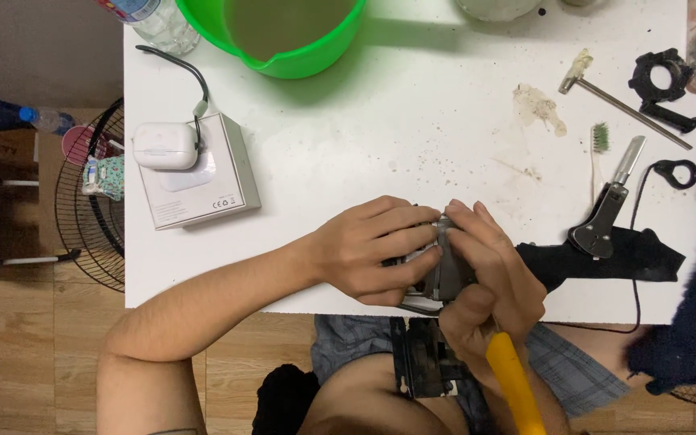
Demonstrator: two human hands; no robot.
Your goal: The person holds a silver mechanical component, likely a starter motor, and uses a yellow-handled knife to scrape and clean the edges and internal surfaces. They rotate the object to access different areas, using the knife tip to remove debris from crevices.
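My left hand (372, 250) grips a small grey metal mechanical part (443, 274) at the near edge of the white table (364, 145), fingers wrapped over its left side. My right hand (489, 278) covers the part from the right and also holds a tool with a yellow handle (515, 383), whose handle points down toward my lap. The tool's tip is hidden under my fingers. A black part (420, 354) lies on my lap just below the table edge.
A green bucket (292, 40) stands at the back, a plastic bottle (155, 20) beside it. A white box (203, 173) carries a white earbud case (165, 145). On the right lie a toothbrush (599, 149), small hammer (606, 93), black clamp parts (660, 76), a black cloth (606, 262). A fan (90, 201) stands left.
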